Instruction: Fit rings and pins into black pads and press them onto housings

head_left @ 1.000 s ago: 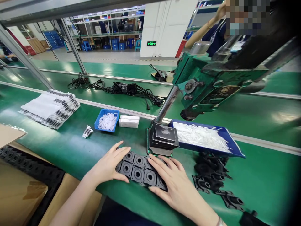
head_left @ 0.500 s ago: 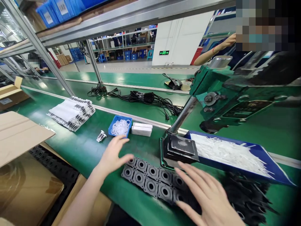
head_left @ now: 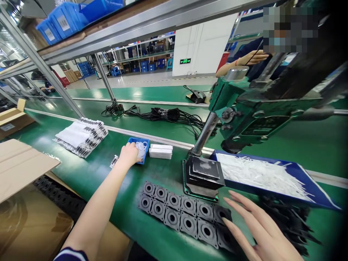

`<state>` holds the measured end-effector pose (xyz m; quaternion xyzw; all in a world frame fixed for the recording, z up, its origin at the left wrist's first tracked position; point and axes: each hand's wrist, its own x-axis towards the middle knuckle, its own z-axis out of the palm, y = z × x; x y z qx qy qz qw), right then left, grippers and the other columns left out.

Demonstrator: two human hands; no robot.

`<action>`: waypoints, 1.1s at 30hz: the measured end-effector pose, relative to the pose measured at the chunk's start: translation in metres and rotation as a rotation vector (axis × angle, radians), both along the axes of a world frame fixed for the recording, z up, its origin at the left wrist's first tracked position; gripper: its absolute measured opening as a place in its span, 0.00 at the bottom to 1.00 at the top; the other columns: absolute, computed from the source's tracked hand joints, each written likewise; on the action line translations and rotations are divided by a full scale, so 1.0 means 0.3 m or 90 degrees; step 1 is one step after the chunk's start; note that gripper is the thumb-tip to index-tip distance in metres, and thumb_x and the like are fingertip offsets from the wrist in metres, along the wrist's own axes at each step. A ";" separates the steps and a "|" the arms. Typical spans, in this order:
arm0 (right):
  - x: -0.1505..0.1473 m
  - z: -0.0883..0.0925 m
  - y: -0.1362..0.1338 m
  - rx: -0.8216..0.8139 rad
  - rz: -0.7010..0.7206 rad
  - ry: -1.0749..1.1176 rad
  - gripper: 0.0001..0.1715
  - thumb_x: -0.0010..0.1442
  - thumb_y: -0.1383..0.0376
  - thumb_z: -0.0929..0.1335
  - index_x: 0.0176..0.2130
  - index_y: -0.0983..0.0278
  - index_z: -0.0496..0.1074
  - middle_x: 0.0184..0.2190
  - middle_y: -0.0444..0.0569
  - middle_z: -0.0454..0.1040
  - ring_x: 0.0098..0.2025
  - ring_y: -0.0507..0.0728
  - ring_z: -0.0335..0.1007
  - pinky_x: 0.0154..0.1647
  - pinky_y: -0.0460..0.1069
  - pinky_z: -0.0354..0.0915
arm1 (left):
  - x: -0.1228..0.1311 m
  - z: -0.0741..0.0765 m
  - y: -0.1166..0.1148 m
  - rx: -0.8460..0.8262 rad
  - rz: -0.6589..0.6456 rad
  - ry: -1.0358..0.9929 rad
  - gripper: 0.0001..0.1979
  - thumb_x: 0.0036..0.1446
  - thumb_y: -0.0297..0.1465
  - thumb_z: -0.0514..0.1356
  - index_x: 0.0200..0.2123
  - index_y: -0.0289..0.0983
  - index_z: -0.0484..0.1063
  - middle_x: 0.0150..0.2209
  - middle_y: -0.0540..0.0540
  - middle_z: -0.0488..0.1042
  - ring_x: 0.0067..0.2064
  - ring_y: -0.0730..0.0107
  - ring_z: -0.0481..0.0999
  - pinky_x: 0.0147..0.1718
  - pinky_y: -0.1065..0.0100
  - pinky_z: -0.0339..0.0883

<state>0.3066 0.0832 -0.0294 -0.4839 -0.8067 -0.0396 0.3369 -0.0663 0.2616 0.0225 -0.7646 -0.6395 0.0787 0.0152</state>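
My left hand reaches into a small blue bin of thin white rings. Its fingers bend down at the rings, and the fingertips are hidden, so I cannot tell whether they grip any. My right hand is open, fingers apart, over the right end of two rows of square black parts with round centre holes. Its thumb is at one of the end parts, partly covering it; I cannot tell whether it touches.
A green hand press stands behind the rows, its black base close to them. Right of it lie a blue tray of white strips and a dark heap. White blocks, stacked white pieces and an open carton are leftward.
My left hand has moved from the left end of the black rows up into the ring bin. My right hand has shifted right, uncovering more of the black parts.
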 end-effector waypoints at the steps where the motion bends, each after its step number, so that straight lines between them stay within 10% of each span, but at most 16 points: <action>1: 0.000 0.002 -0.001 0.001 -0.001 0.000 0.24 0.71 0.54 0.60 0.59 0.64 0.65 0.60 0.56 0.65 0.58 0.64 0.67 0.61 0.57 0.60 | 0.005 0.005 0.007 -0.017 -0.001 0.012 0.13 0.55 0.36 0.68 0.39 0.33 0.76 0.48 0.37 0.73 0.53 0.50 0.70 0.49 0.51 0.68; 18: -0.037 0.053 -0.007 0.046 0.028 -0.056 0.20 0.72 0.56 0.59 0.53 0.65 0.69 0.57 0.55 0.69 0.55 0.58 0.73 0.57 0.50 0.69 | -0.086 0.062 0.035 -0.110 0.026 -0.117 0.13 0.64 0.37 0.61 0.47 0.34 0.73 0.47 0.43 0.75 0.46 0.62 0.77 0.46 0.56 0.74; 33: -0.058 0.048 -0.002 0.063 0.033 -0.103 0.19 0.73 0.59 0.57 0.53 0.64 0.69 0.55 0.55 0.71 0.52 0.56 0.76 0.55 0.49 0.73 | -0.083 -0.076 0.040 0.038 0.091 -0.332 0.12 0.63 0.36 0.62 0.45 0.34 0.73 0.50 0.42 0.74 0.51 0.59 0.74 0.52 0.51 0.69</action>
